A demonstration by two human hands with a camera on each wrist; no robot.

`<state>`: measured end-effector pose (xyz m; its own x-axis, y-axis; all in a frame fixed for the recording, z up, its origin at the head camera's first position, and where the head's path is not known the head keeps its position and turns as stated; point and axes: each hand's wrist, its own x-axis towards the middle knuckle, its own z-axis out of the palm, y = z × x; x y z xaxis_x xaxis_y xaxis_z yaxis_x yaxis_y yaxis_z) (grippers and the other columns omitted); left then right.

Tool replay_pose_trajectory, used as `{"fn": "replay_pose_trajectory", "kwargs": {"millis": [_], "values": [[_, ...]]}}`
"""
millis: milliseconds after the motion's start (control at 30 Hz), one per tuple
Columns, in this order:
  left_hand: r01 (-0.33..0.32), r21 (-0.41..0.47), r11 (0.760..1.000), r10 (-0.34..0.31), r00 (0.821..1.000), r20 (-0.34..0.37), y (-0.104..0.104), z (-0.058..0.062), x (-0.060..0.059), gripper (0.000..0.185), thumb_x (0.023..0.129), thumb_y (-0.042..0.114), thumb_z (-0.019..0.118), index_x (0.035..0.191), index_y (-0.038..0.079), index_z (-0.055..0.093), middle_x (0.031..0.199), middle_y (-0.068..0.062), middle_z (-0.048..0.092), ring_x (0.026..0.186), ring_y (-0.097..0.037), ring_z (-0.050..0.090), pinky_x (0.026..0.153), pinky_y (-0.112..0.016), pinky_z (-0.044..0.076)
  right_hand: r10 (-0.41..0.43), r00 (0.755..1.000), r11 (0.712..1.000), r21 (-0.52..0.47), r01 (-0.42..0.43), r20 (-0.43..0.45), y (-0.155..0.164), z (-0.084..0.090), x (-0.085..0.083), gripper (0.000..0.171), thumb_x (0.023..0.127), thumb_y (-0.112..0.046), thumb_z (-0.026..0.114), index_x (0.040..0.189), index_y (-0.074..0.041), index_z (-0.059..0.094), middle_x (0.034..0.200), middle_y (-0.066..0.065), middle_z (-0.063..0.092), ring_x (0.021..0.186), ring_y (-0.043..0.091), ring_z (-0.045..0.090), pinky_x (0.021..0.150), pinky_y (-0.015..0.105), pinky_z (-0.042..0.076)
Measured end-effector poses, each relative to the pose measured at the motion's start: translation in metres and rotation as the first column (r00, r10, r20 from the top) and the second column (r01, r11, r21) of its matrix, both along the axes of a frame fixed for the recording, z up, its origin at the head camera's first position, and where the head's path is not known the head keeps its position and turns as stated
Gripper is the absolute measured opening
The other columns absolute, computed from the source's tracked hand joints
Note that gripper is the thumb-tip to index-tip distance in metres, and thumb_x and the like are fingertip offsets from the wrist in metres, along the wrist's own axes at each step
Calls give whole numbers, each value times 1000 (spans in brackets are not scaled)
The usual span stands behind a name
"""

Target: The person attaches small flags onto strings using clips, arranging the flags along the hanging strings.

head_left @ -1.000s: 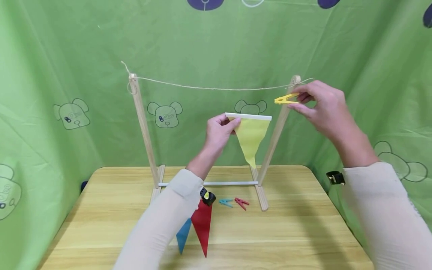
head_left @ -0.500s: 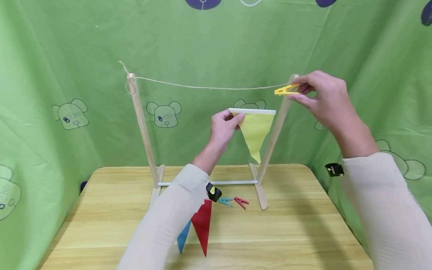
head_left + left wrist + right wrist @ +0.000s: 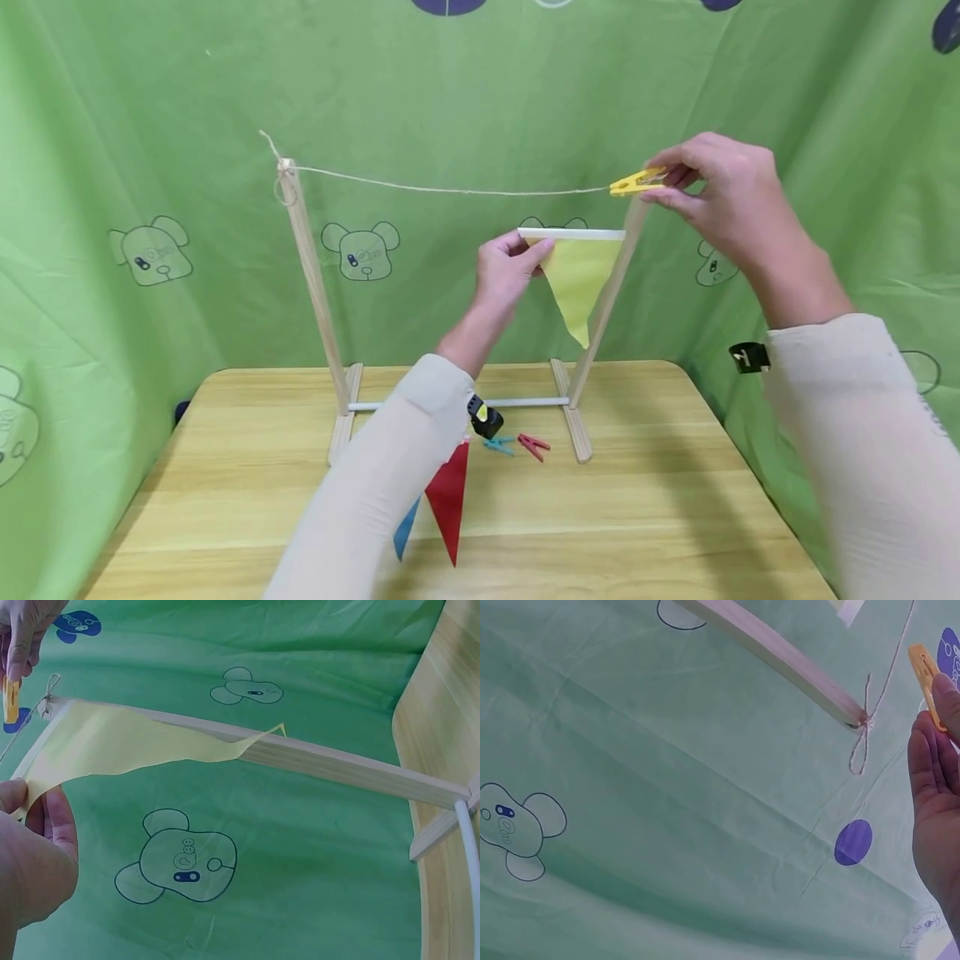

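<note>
While the wooden frame [image 3: 315, 292] is standing at the back of the counter [image 3: 637, 517] with its string [image 3: 450, 190] pulled taut between the two posts, both hands are working up near the right post, left to right as follows. Blue pennant [image 3: 405, 529] and red pennant [image 3: 448, 508] are lying flat on the counter, partly under the left sleeve, with a teal peg [image 3: 498, 444] and red peg [image 3: 534, 446] just beside them near the frame's base rail. Left hand [image 3: 504, 271] is pinching the left end of the yellow pennant [image 3: 579, 279] at its white top strip, fingers [image 3: 56, 821] curled on the fabric, holding that strip level just below the string so the triangle is hanging point-down. Right hand [image 3: 720, 196] is pinching the yellow peg [image 3: 636, 181] by its tail, nose pointing left and sitting right at the string's right end; whether its jaws are gaping is too small to tell.
</note>
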<state>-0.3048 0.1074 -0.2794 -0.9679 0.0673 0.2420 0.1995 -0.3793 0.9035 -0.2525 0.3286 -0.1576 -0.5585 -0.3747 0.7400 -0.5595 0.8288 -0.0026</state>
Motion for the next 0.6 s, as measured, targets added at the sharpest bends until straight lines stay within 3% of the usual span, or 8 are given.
{"fn": "replay_pose_trajectory", "kwargs": {"millis": [167,367,467,600], "values": [[-2,-20,1000,2,1000,-6,4,5,-1,19,91,4,77,108,-5,74,83,-2,67,69,-10,64,69,-27,62,7,1000,1000,21,-6,-4,-1,7,0,25,83,-3,84,105,4,76,95,17,74,81,-15,47,76,-1,39],[-6,-24,1000,6,1000,7,6,10,0,20,92,6,78,108,-4,75,82,-1,67,67,-9,62,86,-49,62,17,1000,999,39,-16,-8,-1,11,-2,23,82,-4,85,103,2,77,95,16,75,81,-17,48,75,0,41],[-13,-19,1000,13,1000,9,7,12,1,19,92,7,78,107,-4,75,81,-1,66,67,-9,60,78,-40,62,18,1000,999,43,-18,0,-1,12,-2,22,82,-4,85,102,1,77,95,16,76,80,-18,48,75,0,41],[-17,-14,1000,17,1000,7,9,14,0,18,91,6,78,106,-4,76,80,-1,65,65,-10,58,63,-23,54,19,1000,999,45,-19,4,-2,14,-2,21,81,-3,85,100,1,78,96,17,77,79,-21,47,74,-2,41]]}}
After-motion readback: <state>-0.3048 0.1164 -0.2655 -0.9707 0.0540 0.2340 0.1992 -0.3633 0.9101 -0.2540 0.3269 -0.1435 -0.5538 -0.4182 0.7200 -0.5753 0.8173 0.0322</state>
